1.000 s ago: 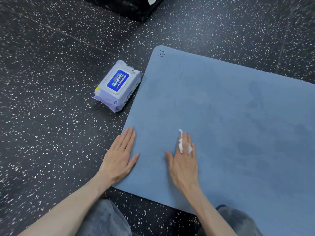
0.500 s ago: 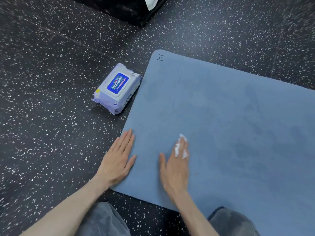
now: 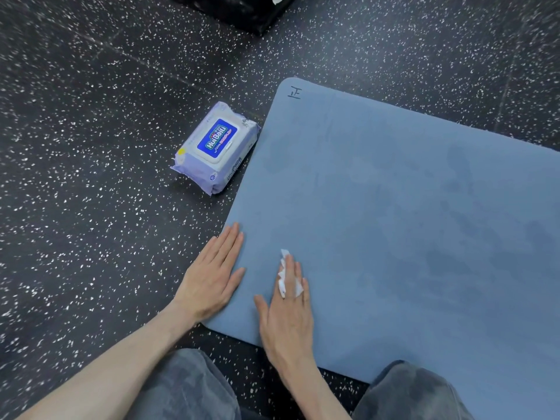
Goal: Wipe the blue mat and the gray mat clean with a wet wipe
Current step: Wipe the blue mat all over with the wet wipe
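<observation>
Blue and soft-looking, the rectangular foam mat (image 3: 394, 222) lies flat on the dark speckled rubber floor (image 3: 91, 147), its long axis running away to the right and out of view, so nearly all of its unwiped surface lies ahead and to the right of both hands. The right hand (image 3: 288, 310) presses flat near the mat's near-left corner, fingers straight and close together, with the crumpled white wet wipe (image 3: 286, 280) trapped beneath them and poking up between two of them. The left hand (image 3: 212, 277) lies palm-down just beside it, fingers straight and together, straddling the mat's left edge (it seems to be pinning the mat against sliding). Since the wipe sits under the right hand, and the open stretch of mat lies on that hand's side, my guess is the next stroke belongs to the right hand, sweeping forward or rightward. A lavender plastic pack of wet wipes (image 3: 216, 147) rests on the floor, touching or almost touching the mat's left edge. No gray mat is visible.
</observation>
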